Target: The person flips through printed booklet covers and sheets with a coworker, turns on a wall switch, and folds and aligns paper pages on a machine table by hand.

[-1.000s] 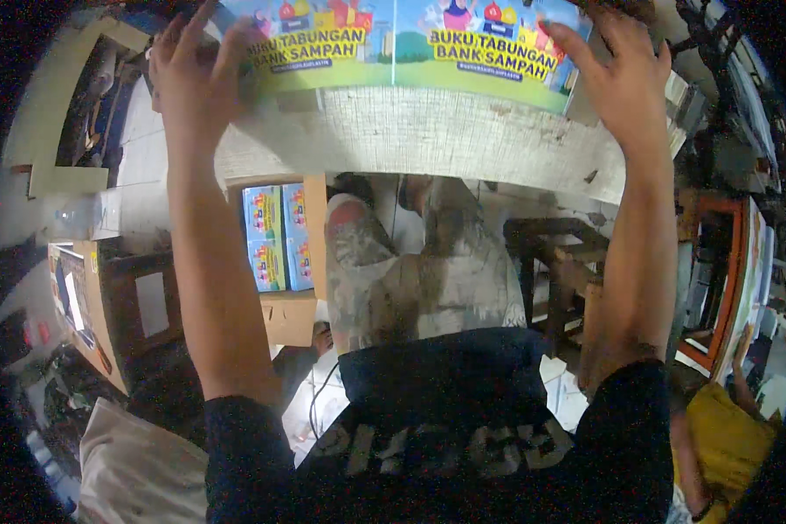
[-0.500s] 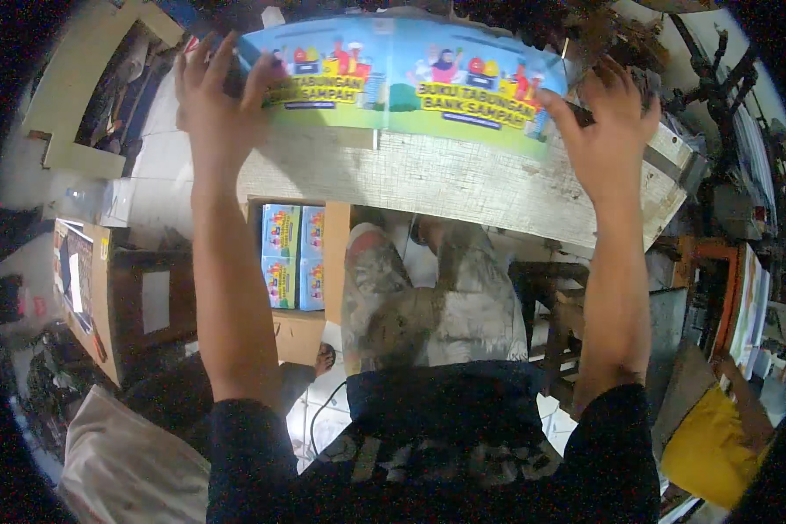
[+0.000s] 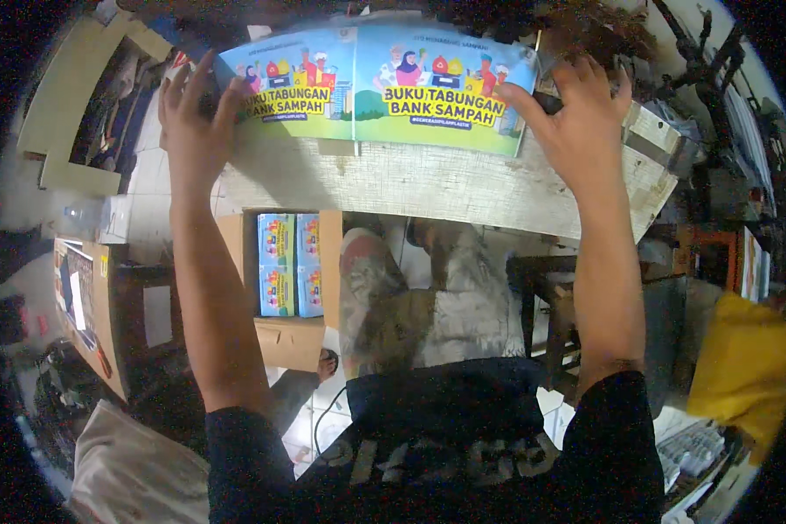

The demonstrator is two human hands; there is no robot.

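Observation:
A wide printed sheet (image 3: 437, 127) with two matching cartoon covers in blue and green lies on the far side of the white worktable (image 3: 384, 179). A crease or join divides it down the middle. At its left end, my left hand (image 3: 196, 127) has its fingers spread, with the thumb on the print. Across from it, my right hand (image 3: 576, 113) is spread too; its thumb rests on the sheet's right end and the fingers extend past the edge. Whether any fingertips reach underneath cannot be seen.
Below the table, an open cardboard box (image 3: 330, 262) holds stacks of similar covers (image 3: 275, 262). Another carton (image 3: 118, 306) stands left with papers on top. A dark wooden stool (image 3: 550, 306) is right of my legs; a yellow cloth (image 3: 747, 367) lies at far right.
The whole view has shifted, so the sheet and table appear farther left and slightly lower. Both hands keep their places at the sheet's ends. The print looks sharper now.

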